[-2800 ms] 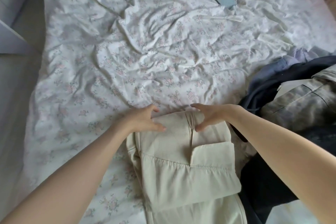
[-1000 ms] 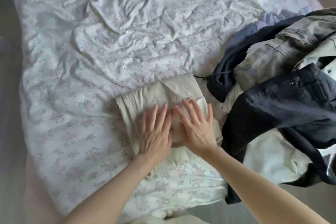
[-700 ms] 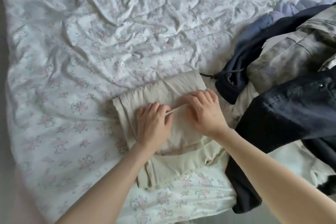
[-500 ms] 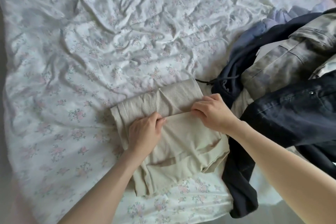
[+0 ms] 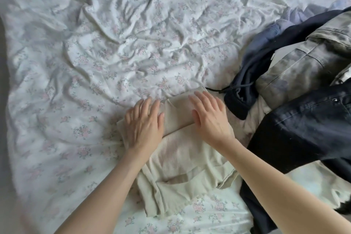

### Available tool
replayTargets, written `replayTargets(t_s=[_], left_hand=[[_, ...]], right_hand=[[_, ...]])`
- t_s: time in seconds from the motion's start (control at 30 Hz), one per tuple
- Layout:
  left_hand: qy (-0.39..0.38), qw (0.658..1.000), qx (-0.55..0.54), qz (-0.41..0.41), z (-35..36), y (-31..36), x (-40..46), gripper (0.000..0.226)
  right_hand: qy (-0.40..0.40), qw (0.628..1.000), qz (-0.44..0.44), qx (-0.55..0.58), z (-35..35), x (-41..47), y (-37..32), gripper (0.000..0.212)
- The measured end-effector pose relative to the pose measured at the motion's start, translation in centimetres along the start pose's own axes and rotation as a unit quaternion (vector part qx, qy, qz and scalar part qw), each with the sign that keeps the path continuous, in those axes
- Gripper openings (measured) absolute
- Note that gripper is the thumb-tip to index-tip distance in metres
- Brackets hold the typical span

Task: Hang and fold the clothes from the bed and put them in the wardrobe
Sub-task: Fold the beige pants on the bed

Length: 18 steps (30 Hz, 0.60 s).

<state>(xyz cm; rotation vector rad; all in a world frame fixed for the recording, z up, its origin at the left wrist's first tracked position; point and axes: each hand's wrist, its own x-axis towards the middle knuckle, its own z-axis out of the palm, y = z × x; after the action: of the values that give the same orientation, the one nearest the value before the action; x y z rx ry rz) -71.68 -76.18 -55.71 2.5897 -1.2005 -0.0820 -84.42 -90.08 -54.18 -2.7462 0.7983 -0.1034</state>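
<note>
The sheet (image 5: 95,66), white with small pink flowers and heavily creased, covers the bed from 9 o'clock through 12 o'clock.

My left hand (image 5: 143,125) lies flat, palm down, a little left of centre. Its fingers (image 5: 147,104) are straight and close together, holding nothing; they press on the left end of the trousers (image 5: 182,165), with the fingertips reaching past the far fold onto the sheet.

The trousers are beige and folded into a compact stack at centre, running toward 6 o'clock. An upper folded layer sits at the far end, between my two hands; the lower layers spread out loose and rumpled nearer to me, between my forearms.

My right hand (image 5: 210,118) lies flat, palm down, just right of centre, on the right end of the upper fold. Its fingers (image 5: 201,99) are straight and slightly spread, gripping nothing, pointing toward 11 o'clock. The two hands are apart, with a strip of beige cloth showing between them.

The pile (image 5: 303,89) of unfolded clothes occupies 2 o'clock to 4 o'clock, just beside the trousers. It contains a navy hooded top (image 5: 245,89) with a dark cord trailing onto the sheet, a grey washed jacket (image 5: 303,62), and dark jeans (image 5: 303,131) lying over white cloth.
</note>
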Motion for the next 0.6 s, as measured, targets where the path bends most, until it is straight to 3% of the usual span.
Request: replayTargets(t_s=[0.13, 0.23, 0.33, 0.43, 0.53, 0.6], left_hand=[[-0.129, 0.983, 0.001, -0.13, 0.6, -1.5, 2.4, 0.038], [-0.123, 0.991, 0.023, -0.054, 0.7, -2.3, 2.4, 0.037], [-0.1, 0.995, 0.017, 0.001, 0.2, -2.9, 1.8, 0.032], [-0.139, 0.989, 0.035, -0.027, 0.6, -3.3, 1.9, 0.041], [-0.159, 0.983, 0.056, -0.071, 0.6, -3.2, 2.5, 0.043], [-0.137, 0.985, 0.039, -0.102, -0.4, -3.0, 2.9, 0.034]], right_hand=[[-0.151, 0.988, -0.007, -0.014, 1.2, 5.4, 0.9, 0.041], [-0.2, 0.971, -0.038, -0.122, 2.3, 7.4, 2.0, 0.041], [-0.154, 0.972, -0.066, -0.168, 2.9, 7.2, 2.2, 0.041], [-0.138, 0.973, -0.057, -0.174, 3.1, 7.3, 2.6, 0.04], [-0.148, 0.973, 0.015, -0.175, 2.3, 7.3, 2.5, 0.035], [-0.102, 0.984, 0.082, -0.119, 1.2, 6.4, 2.0, 0.033]])
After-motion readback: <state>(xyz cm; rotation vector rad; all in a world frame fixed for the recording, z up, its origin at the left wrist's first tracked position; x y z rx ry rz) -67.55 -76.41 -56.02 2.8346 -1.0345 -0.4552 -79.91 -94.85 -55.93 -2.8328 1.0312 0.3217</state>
